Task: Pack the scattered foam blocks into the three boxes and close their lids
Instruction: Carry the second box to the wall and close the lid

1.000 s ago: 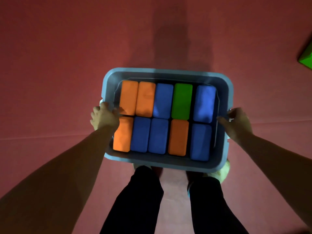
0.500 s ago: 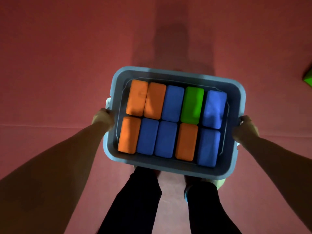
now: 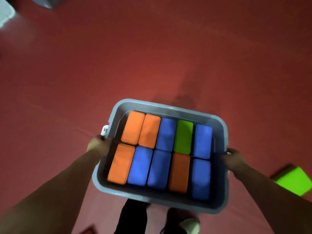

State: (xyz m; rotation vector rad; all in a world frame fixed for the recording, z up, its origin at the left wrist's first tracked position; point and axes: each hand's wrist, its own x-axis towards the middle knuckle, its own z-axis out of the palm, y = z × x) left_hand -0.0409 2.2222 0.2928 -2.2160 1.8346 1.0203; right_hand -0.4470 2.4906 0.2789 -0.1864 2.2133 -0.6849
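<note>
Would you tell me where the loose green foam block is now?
The loose green block lies on the red floor at the head view's lower right, outside the grey box, beyond the right forearm.

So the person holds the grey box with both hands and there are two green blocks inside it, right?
Not quite. The head view shows only one green block inside the grey box. The other green block lies on the red floor outside it. The left hand and the right hand do both hold the box.
</note>
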